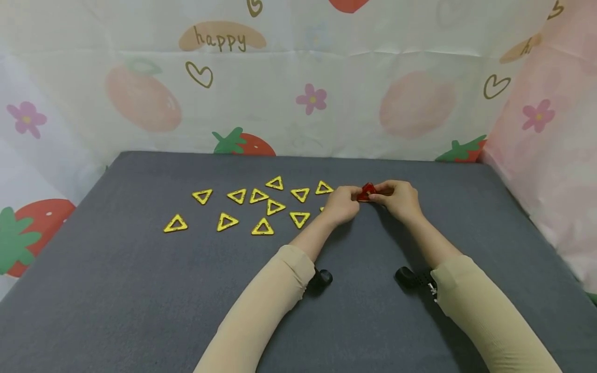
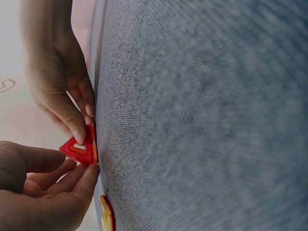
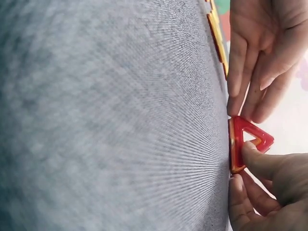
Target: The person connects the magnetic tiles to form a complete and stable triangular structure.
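Note:
Near the far middle-right of the table, both hands are at a small red triangular building tile [image 1: 367, 191] with an open centre. The tile stands up from the cloth, with an orange-yellow edge along its base in the right wrist view. My right hand [image 1: 400, 199] pinches it, the thumb on the red face [image 3: 237, 154] and the fingers partly hidden behind. From the other side my left hand [image 1: 342, 204] holds its edge; in the left wrist view the thumb is at the top corner and a fingertip [image 2: 91, 169] by the base.
Several yellow triangular tiles [image 1: 263, 227] lie flat and scattered to the left of the hands. One yellow tile [image 1: 324, 187] lies close to the left hand, and another is mostly hidden behind it. A grey cloth [image 1: 140, 290] covers the table, with printed curtains [image 1: 350, 119] behind.

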The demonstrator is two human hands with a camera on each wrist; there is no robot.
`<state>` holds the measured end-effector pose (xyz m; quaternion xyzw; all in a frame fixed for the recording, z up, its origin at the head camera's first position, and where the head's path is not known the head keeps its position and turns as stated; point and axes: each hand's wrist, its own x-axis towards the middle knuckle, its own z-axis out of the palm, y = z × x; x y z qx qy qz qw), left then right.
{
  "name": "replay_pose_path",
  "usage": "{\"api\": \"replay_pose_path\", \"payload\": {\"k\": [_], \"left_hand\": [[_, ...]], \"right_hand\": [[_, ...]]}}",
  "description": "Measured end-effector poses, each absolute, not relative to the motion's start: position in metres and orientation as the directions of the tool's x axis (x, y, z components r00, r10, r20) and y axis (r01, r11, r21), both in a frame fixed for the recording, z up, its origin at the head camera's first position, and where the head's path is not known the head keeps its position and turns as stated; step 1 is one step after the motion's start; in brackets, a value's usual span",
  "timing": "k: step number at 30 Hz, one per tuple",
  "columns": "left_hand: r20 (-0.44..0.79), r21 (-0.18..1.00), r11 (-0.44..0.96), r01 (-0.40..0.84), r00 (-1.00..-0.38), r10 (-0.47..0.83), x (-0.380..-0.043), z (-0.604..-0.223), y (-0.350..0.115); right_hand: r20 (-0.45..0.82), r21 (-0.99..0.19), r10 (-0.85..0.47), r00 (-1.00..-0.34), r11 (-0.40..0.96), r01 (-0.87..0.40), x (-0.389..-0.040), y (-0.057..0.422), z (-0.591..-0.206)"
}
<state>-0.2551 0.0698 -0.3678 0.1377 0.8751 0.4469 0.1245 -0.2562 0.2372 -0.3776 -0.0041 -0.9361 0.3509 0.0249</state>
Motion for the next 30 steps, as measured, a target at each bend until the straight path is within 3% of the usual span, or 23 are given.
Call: {"api": "replay_pose_path", "payload": {"k": [12, 22, 26, 30], "left_hand": [[-0.095, 0.793, 0.590, 0.150, -0.927, 0.362, -0.254, -0.368, 0.070], [-0.085, 0.864, 0.498, 0.073, -0.954, 0.287, -0.248, -0.365, 0.066], [-0.031, 0.878, 0.467, 0.101, -0.963, 0.267, -0.245, -0.361, 0.052], [0.008, 0.891, 0.433, 0.136, -0.958, 0.286, -0.241, -0.356, 0.026]], "right_hand": [[0.050, -0.658, 0.017, -0.999, 0.752, -0.020, -0.256, 0.236, -0.377], [0.027, -0.673, 0.033, -0.999, 0.739, 0.006, -0.256, 0.237, -0.376], [0.011, -0.695, 0.068, -0.998, 0.718, 0.041, -0.254, 0.237, -0.373], [0.099, -0.724, 0.126, -0.987, 0.690, 0.016, -0.252, 0.236, -0.371]]}}
